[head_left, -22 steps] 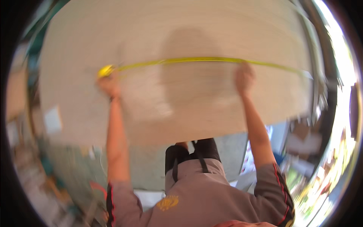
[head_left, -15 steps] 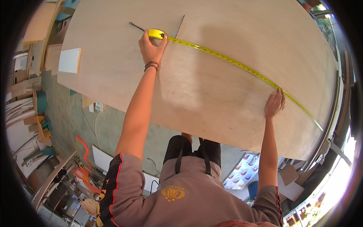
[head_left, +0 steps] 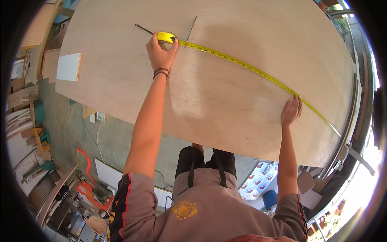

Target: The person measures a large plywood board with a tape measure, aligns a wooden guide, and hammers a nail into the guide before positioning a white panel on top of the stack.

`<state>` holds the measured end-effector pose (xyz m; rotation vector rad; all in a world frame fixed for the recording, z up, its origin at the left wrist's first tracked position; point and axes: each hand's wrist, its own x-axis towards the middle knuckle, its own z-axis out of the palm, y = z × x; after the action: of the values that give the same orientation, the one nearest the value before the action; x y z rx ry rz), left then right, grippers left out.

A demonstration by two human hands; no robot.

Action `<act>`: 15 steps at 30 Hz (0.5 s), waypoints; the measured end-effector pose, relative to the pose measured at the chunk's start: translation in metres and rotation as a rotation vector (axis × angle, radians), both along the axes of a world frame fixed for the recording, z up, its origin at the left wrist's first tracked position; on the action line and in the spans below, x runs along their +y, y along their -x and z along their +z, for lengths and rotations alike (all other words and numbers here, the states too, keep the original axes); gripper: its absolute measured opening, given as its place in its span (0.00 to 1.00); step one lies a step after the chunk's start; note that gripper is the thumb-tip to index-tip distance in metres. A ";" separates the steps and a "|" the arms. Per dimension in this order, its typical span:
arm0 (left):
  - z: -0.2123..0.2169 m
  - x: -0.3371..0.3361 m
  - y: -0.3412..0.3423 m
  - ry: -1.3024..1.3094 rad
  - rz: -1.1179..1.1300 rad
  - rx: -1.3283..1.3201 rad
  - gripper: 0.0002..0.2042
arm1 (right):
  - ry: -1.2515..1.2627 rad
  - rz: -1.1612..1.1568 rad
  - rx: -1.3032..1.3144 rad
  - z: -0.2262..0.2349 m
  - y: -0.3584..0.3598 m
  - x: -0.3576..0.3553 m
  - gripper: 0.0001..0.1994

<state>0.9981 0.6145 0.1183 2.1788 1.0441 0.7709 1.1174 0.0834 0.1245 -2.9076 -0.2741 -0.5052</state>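
My left hand (head_left: 161, 54), with dark beaded bracelets at its wrist, is closed around a yellow tape measure (head_left: 164, 37) over the large plywood sheet (head_left: 225, 121). From the case, the yellow blade (head_left: 244, 64) runs slantwise across the sheet to its right edge. My right hand (head_left: 292, 111) rests on the sheet with fingers stretched out, fingertips touching the blade's near edge. A thin dark strip with a looped end (head_left: 143, 28) sticks out beyond my left hand. Just right of the case, a thin dark line or rod (head_left: 192, 28) meets the blade.
A small white board piece (head_left: 68, 67) lies near the sheet's left edge. Wood offcuts (head_left: 24, 105) crowd the far left. On the floor are a red strap (head_left: 86, 161), a red machine (head_left: 94, 195) and a printed sheet (head_left: 258, 180). A rail (head_left: 351, 125) borders the right edge.
Both hands and the tape keep almost the same places. The view has shifted slightly, so the sheet and white piece appear a little farther left.
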 end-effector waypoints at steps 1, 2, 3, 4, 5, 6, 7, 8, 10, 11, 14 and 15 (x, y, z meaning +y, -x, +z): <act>-0.001 0.002 0.001 -0.006 -0.007 -0.004 0.37 | 0.002 -0.002 0.014 0.000 0.000 0.001 0.20; -0.002 0.003 0.001 -0.012 -0.015 -0.008 0.38 | 0.004 -0.004 0.029 -0.001 0.000 0.001 0.20; -0.003 0.005 0.003 -0.018 -0.023 -0.012 0.39 | 0.005 -0.007 0.044 -0.001 0.001 0.002 0.21; -0.004 0.006 0.002 -0.022 -0.031 -0.008 0.39 | 0.009 -0.011 0.048 -0.001 0.001 0.002 0.21; -0.004 0.007 0.001 -0.018 -0.022 0.001 0.39 | 0.013 -0.017 0.052 -0.001 0.002 0.002 0.21; -0.003 0.008 0.002 -0.015 -0.015 0.011 0.40 | 0.015 -0.026 0.057 -0.001 0.002 0.003 0.22; -0.003 0.006 -0.002 -0.008 -0.020 0.019 0.40 | 0.031 -0.015 0.040 -0.004 0.002 -0.002 0.22; -0.002 0.003 -0.007 -0.004 -0.042 0.028 0.41 | 0.051 -0.017 0.017 -0.007 0.002 -0.011 0.23; -0.021 0.011 -0.010 -0.014 -0.080 -0.153 0.41 | 0.076 0.013 -0.037 -0.023 -0.004 -0.026 0.25; -0.035 0.018 -0.010 0.076 -0.160 -0.382 0.40 | 0.080 -0.031 -0.025 -0.024 -0.009 -0.020 0.27; -0.038 0.018 -0.011 0.027 -0.238 -0.366 0.43 | 0.200 -0.233 0.062 -0.036 -0.012 -0.024 0.36; -0.033 0.020 -0.005 -0.070 -0.210 -0.298 0.45 | 0.175 -0.254 0.096 -0.028 -0.013 -0.014 0.38</act>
<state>1.0029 0.6348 0.0848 2.1062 0.6371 1.0064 1.1300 0.0697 0.0962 -3.1453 0.0697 -0.3928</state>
